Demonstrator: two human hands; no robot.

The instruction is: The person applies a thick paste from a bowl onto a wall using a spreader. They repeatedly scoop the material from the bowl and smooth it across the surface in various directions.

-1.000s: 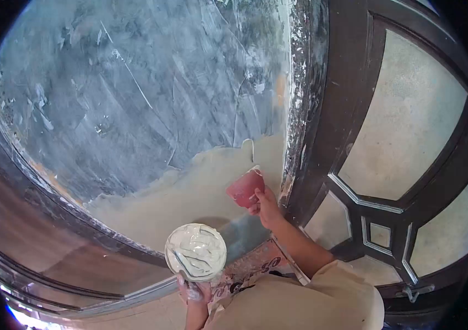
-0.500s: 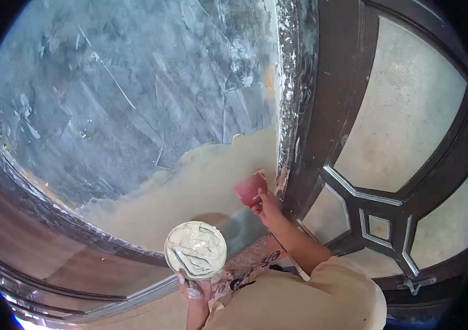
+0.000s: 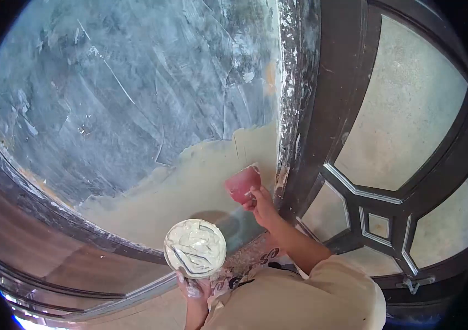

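Red scraper [image 3: 241,185], putty-edged, in right hand [image 3: 261,205].

Red plastic scraper [image 3: 242,184] pressed flat on the wall, edge at the beige putty patch. Round pan [image 3: 195,248] at its 7 o'clock, held level, loaded with white putty.

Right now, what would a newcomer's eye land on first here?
Low at centre, the left hand holds a round pan of white putty. Just above and to the right, the right hand presses a red scraper against the pale patch on the blue-grey wall, beside a dark door frame.
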